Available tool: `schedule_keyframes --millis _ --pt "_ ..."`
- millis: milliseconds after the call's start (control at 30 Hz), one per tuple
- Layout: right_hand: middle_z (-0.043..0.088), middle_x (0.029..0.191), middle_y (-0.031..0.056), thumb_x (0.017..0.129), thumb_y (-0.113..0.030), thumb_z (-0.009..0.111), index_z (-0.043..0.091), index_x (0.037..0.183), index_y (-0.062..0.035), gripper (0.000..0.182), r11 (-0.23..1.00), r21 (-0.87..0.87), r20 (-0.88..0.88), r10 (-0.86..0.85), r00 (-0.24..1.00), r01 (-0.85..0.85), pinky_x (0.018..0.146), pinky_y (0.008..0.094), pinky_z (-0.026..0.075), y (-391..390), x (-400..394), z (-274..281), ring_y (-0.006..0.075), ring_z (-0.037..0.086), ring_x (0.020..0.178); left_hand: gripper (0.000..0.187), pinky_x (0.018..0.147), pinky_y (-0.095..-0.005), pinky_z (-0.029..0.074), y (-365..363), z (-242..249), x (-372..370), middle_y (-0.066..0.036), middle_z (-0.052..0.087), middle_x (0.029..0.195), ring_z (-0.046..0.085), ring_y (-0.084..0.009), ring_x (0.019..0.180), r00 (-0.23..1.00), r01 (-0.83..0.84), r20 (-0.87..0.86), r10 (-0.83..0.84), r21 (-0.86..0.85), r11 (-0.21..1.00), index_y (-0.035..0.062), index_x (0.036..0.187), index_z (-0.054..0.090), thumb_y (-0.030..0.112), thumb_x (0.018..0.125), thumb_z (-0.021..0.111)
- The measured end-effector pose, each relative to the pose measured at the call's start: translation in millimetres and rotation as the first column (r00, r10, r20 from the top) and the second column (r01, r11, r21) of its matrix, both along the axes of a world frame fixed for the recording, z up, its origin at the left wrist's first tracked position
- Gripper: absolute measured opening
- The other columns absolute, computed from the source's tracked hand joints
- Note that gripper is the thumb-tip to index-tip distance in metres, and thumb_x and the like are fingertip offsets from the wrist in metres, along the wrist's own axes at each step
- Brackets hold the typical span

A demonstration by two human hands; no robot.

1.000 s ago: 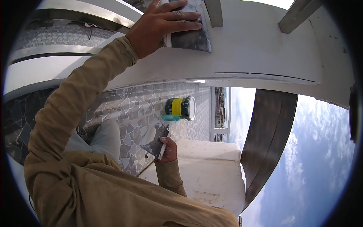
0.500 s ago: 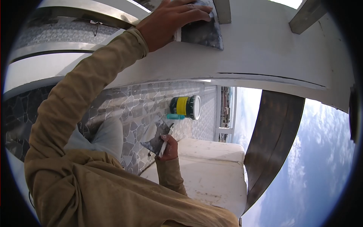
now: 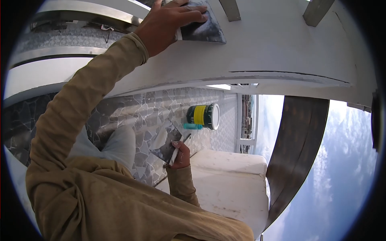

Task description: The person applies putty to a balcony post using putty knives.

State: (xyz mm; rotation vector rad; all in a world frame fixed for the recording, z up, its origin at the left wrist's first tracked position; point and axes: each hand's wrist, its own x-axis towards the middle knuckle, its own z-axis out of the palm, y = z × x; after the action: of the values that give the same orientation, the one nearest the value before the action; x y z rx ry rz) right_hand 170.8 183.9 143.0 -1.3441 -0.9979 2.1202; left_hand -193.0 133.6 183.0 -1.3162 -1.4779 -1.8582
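My left hand (image 3: pixel 163 26) is at the top, gripping a wide putty blade (image 3: pixel 205 30). Two of its fingers lie on the grey-smeared metal, which rests against a pale painted beam (image 3: pixel 273 52). Below it, my right hand (image 3: pixel 181 154) is closed around a second wide blade (image 3: pixel 163 148) that carries some whitish paste. This blade is held in the air over the stone-patterned floor, apart from the beam. A thin handle or tool, partly hidden, sticks up beside the right hand.
A dark bucket (image 3: pixel 193 115) with a yellow label and white lid stands beside a teal object (image 3: pixel 192 126) on the floor (image 3: pixel 138 108). Near my right sleeve is a stained white block-like surface (image 3: pixel 225 180). Grey metal posts (image 3: pixel 317 12) meet the beam; a dark brown panel (image 3: pixel 297 148) stands against sky.
My left hand and its blade have shifted left and slightly up along the beam. The bucket and background appear a little farther right. My right hand keeps its hold on the other blade.
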Motion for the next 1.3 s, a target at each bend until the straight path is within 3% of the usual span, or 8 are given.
schedule_keyframes --millis 67,133,267,467,567,700,767,1300 --pt "0.063 0.093 0.0129 0.074 -0.008 0.051 0.055 0.106 0.0011 0.033 1.000 -0.001 -0.041 0.029 0.999 -0.029 0.078 0.0419 0.054 3.7 6.6 -5.1 0.0287 0.064 0.083 0.035 0.102 -0.0480 0.034 -0.2 -5.6 3.1 -0.015 0.056 0.124 0.045 -0.0392 0.119 0.999 0.010 0.031 -0.009 -0.035 0.999 0.0091 0.107 0.060 0.007 0.072 0.064" --pt "0.062 0.085 0.0098 0.075 -0.005 0.051 0.055 0.102 0.0010 0.028 1.000 0.010 -0.019 -0.006 1.000 0.007 0.072 0.0374 0.055 -2.5 1.6 0.5 0.0244 0.064 0.076 0.051 0.108 -0.0619 0.013 13.0 -21.7 9.8 0.004 0.049 0.134 0.038 -0.0257 0.130 0.956 -0.294 -0.051 0.289 -0.185 0.938 0.0242 0.120 0.054 0.007 0.075 0.070" --pt "0.063 0.092 0.0126 0.074 -0.008 0.051 0.055 0.105 0.0009 0.033 1.000 -0.017 -0.056 -0.002 0.998 0.001 0.077 0.0413 0.055 -0.7 9.5 -5.5 0.0286 0.064 0.082 0.056 0.108 -0.0621 0.013 8.2 -33.7 23.9 0.002 0.050 0.134 0.038 -0.0266 0.130 0.957 -0.288 -0.046 0.285 -0.242 0.927 0.0227 0.122 0.050 0.007 0.073 0.072" --pt "0.063 0.093 0.0129 0.074 -0.007 0.051 0.055 0.106 0.0010 0.033 1.000 -0.003 -0.074 -0.026 0.997 0.026 0.079 0.0422 0.054 -9.1 12.3 1.0 0.0289 0.064 0.084 0.060 0.108 -0.0616 0.016 -24.5 -21.2 53.9 0.001 0.050 0.133 0.039 -0.0268 0.130 0.965 -0.263 -0.080 0.251 -0.317 0.911 0.0182 0.123 0.048 -0.001 0.070 0.069" --pt "0.063 0.093 0.0124 0.074 -0.007 0.051 0.055 0.105 0.0009 0.033 1.000 0.002 -0.153 -0.005 0.988 0.006 0.080 0.0435 0.054 -5.1 25.9 -0.7 0.0286 0.064 0.084 0.059 0.108 -0.0488 0.027 -39.9 -14.9 65.4 -0.004 0.053 0.130 0.042 -0.0264 0.127 0.986 -0.148 0.049 0.159 -0.180 0.972 0.0136 0.121 0.051 -0.009 0.067 0.060" --pt "0.063 0.093 0.0116 0.074 -0.007 0.051 0.055 0.106 0.0007 0.033 0.999 0.042 -0.122 -0.009 0.992 0.014 0.080 0.0428 0.054 -4.5 26.7 0.0 0.0281 0.064 0.083 0.053 0.103 -0.0457 0.036 -32.1 -2.3 50.9 -0.005 0.056 0.124 0.050 -0.0252 0.119 0.985 -0.056 0.159 0.060 -0.030 0.998 0.0150 0.119 0.055 -0.006 0.071 0.061" --pt "0.063 0.093 0.0117 0.074 -0.007 0.051 0.055 0.106 0.0010 0.034 0.995 0.058 -0.113 -0.080 0.990 0.087 0.079 0.0410 0.054 -13.8 19.1 6.8 0.0272 0.064 0.084 0.054 0.100 -0.0446 0.038 -32.9 4.2 41.4 -0.005 0.058 0.122 0.053 -0.0241 0.114 0.963 -0.269 -0.002 0.269 -0.075 0.960 0.0149 0.119 0.056 -0.009 0.071 0.057" --pt "0.063 0.094 0.0117 0.074 -0.007 0.050 0.056 0.105 0.0005 0.033 0.999 -0.030 -0.177 -0.020 0.984 0.015 0.081 0.0411 0.053 -2.0 46.6 -4.5 0.0277 0.063 0.086 0.060 0.101 -0.0422 0.036 14.2 7.0 39.7 -0.001 0.054 0.128 0.049 -0.0269 0.119 0.934 -0.351 -0.078 0.348 -0.036 0.936 0.0181 0.126 0.050 -0.007 0.073 0.061"
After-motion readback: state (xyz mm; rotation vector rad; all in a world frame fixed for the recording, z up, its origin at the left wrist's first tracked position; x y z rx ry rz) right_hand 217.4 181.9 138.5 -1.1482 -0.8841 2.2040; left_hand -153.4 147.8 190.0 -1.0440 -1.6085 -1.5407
